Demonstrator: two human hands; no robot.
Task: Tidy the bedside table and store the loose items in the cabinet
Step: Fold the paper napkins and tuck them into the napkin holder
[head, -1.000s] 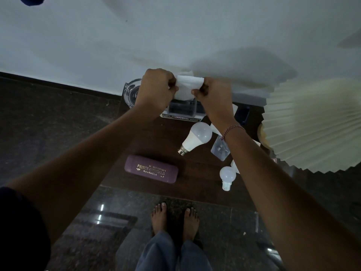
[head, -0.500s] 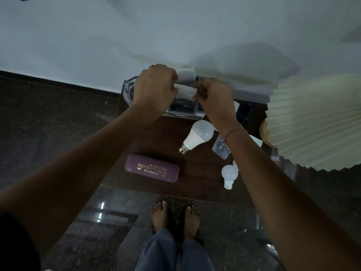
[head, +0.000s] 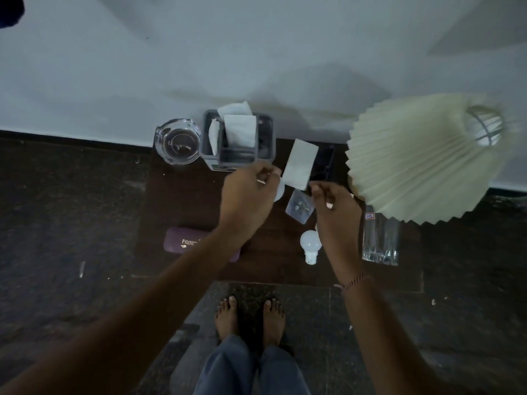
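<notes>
I hold a folded white paper (head: pixel 300 163) upright over the dark wooden bedside table (head: pixel 182 201), my left hand (head: pixel 247 195) pinching its lower left corner and my right hand (head: pixel 334 208) its lower right corner. Behind it, a grey organizer box (head: pixel 263 132) against the wall has white papers (head: pixel 239 132) standing in it. Loose on the table lie a purple spectacle case (head: pixel 182 244), a small white bulb (head: pixel 310 243) and a clear plastic packet (head: pixel 299 208). A larger bulb (head: pixel 279 191) is mostly hidden behind my left hand.
A glass ashtray (head: pixel 177 142) sits left of the organizer. A pleated cream lampshade (head: pixel 419 161) overhangs the table's right side, with a clear glass tumbler (head: pixel 380 240) below it. A black object (head: pixel 325 163) lies behind the paper. My bare feet (head: pixel 251 317) stand on the dark floor.
My hands have come away from the organizer box toward me and to the right. White paper now stands in the box, and I hold a folded paper between both hands.
</notes>
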